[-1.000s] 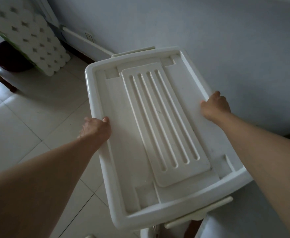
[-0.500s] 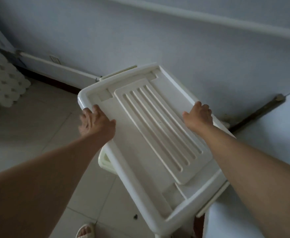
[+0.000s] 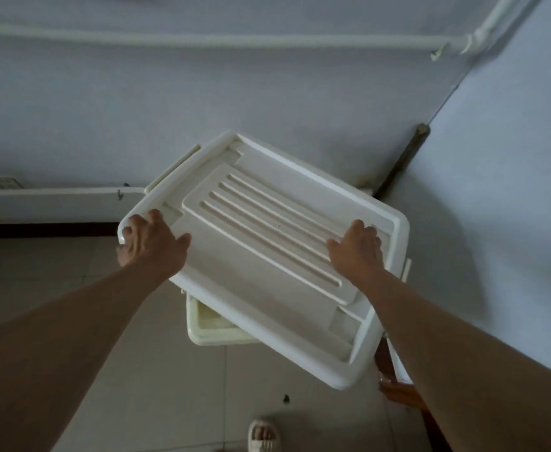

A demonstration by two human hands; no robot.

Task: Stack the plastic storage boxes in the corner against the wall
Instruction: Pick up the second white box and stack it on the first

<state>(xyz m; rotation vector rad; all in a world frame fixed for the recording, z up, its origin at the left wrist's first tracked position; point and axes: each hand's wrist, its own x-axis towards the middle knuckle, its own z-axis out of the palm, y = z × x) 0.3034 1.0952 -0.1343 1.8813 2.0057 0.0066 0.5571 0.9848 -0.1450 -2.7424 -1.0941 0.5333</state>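
Room: pale walls meet in a corner (image 3: 398, 171) at about 1 o'clock; tiled floor (image 3: 55, 272) below, dim light.
Pipes: one white pipe (image 3: 202, 39) runs across the far wall at 12 o'clock, another (image 3: 55, 192) low along it at 9 o'clock.
Top box: white box with lid (image 3: 267, 256), ribbed panel up, at the centre, turned askew to the walls, its far corner towards the wall corner.
Lower box: cream box (image 3: 209, 327) showing under the top one at 6 o'clock, only one corner visible; I cannot tell whether the two touch.
Left hand: my left hand (image 3: 152, 244) is on the lid's corner at 9 o'clock, fingers curled over the rim, thumb flat on top.
Right hand: my right hand (image 3: 355, 251) lies on the lid at 3 o'clock, fingers reaching to the rim; I cannot tell whether they hook over it.
Foot: my sandalled foot (image 3: 262, 435) on the floor at 6 o'clock.
Wood: brown wooden piece (image 3: 394, 386) at 4 o'clock beside the top box.
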